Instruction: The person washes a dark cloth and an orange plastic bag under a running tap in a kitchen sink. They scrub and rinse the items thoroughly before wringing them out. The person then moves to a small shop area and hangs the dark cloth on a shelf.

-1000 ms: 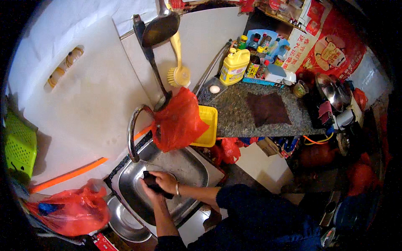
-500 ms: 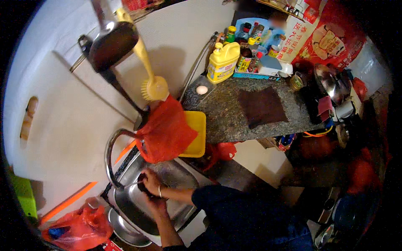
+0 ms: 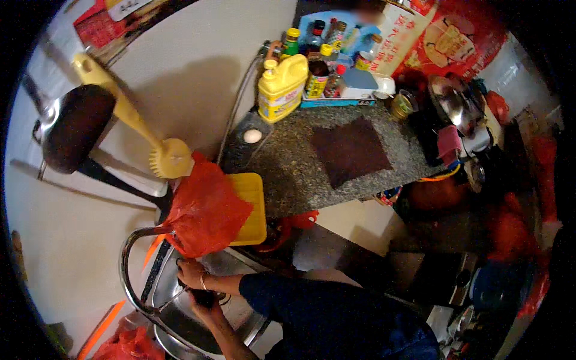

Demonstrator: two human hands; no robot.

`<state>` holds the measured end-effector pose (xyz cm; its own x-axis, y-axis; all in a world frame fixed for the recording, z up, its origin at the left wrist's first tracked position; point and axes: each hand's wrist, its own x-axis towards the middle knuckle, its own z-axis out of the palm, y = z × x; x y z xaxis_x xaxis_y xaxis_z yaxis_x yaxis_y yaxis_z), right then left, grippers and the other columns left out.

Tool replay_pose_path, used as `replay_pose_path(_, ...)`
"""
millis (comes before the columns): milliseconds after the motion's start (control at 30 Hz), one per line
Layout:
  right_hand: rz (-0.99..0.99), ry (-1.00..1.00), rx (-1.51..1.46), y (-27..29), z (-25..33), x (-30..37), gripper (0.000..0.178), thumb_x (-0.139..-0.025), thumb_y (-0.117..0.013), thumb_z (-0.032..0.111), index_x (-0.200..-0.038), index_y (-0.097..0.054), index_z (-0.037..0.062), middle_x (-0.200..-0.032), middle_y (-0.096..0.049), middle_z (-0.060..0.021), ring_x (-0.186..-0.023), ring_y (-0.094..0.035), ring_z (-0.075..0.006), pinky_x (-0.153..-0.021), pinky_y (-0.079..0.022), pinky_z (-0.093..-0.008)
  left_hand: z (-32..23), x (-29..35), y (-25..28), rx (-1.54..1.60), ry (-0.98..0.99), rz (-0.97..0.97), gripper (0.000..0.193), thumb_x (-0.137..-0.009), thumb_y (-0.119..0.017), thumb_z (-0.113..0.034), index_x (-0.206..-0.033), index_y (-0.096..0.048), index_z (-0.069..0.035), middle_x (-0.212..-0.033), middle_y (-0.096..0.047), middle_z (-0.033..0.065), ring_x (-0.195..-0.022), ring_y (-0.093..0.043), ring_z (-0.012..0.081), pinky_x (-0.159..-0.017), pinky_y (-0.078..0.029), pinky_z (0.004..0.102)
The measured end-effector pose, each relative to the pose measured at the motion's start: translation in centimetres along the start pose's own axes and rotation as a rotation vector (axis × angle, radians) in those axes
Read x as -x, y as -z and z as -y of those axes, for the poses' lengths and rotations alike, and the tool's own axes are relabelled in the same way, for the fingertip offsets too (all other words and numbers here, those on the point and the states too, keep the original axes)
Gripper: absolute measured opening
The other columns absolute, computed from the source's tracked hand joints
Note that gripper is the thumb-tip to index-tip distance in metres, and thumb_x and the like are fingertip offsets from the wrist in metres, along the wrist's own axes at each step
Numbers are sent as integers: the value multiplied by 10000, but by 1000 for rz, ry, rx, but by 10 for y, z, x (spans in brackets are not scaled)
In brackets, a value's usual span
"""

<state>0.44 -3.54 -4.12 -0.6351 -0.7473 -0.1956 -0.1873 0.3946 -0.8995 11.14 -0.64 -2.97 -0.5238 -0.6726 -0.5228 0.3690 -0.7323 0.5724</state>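
Blackish cloth, by its look, is bunched between the two hands at about seven o'clock, above the steel sink point(image 3: 239, 313); call it the wad point(image 3: 203, 296). From where I stand, the right hand point(image 3: 192, 274) is closed over its upper end, while the left hand point(image 3: 207, 309) cups the lower end, fingers mostly curled in, though shadow hides their tips. At eight o'clock of the hands ends the curved faucet point(image 3: 125, 267), a thin streak, probably water, running from it toward them. I'd judge the wad soft and limp, never fragile, heavier and slicker when soaked. Best take it by both ends, whole palms wrapped round, since a fingertip pinch might let wet folds slide out.
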Motion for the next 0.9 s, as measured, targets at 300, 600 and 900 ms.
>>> replay_pose_path(300,-47,248,7,10,34,70,212,-747,-527,215,-833,-560,25,-859,-574,-214,-844,-554,-378,-746,-440,-463,-15,14,-28,1,10,131,371,-875,-487,-278,-1165,-473,-47,-1038,-547,96,-995,-530,212,-874,-417,348)
replay_pose_path(600,-52,47,-144,17,19,29,216,-775,-552,221,-916,-590,61,-1007,-565,-236,-896,-559,-368,-748,-459,-423,-29,-53,74,23,90,158,391,-912,-397,-332,-1145,-503,-37,-1166,-536,116,-1016,-522,232,-856,-418,339)
replay_pose_path(900,-310,208,104,-20,21,44,299,-748,-591,323,-937,-588,91,-969,-563,-227,-842,-567,-389,-730,-443,-474,-25,-22,35,144,199,371,448,-839,-517,-370,-1194,-477,-100,-1226,-455,85,-1101,-450,253,-911,-378,421)
